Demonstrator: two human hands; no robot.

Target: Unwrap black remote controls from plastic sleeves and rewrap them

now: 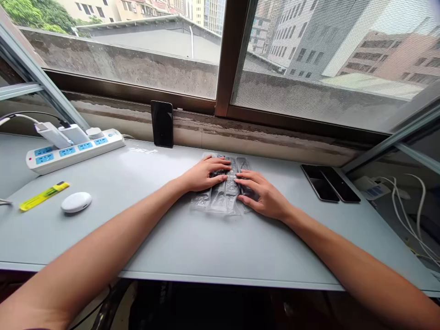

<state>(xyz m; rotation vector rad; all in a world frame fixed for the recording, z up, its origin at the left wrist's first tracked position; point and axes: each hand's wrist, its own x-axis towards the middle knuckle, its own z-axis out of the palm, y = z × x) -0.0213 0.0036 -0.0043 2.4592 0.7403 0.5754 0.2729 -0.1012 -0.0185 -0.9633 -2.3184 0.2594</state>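
Note:
Several remote controls (231, 184) in clear plastic sleeves (217, 202) lie side by side on the desk, their long sides running away from me. From the left, my left hand (202, 176) rests over the upper part of the row, fingers stretched out and touching the sleeves. My right hand (264, 192) lies on the right side of the row, its fingers spread and pointing left. Neither hand grips anything. The fingers partly cover the outer remotes, while buttons show on a middle one.
A black phone (162, 124) leans upright against the wall below the window. On the left are a power strip (75, 149), a yellow packet (44, 196) and a white rounded case (76, 202). Two dark phones (319, 183) lie at right, near white cables (405, 215).

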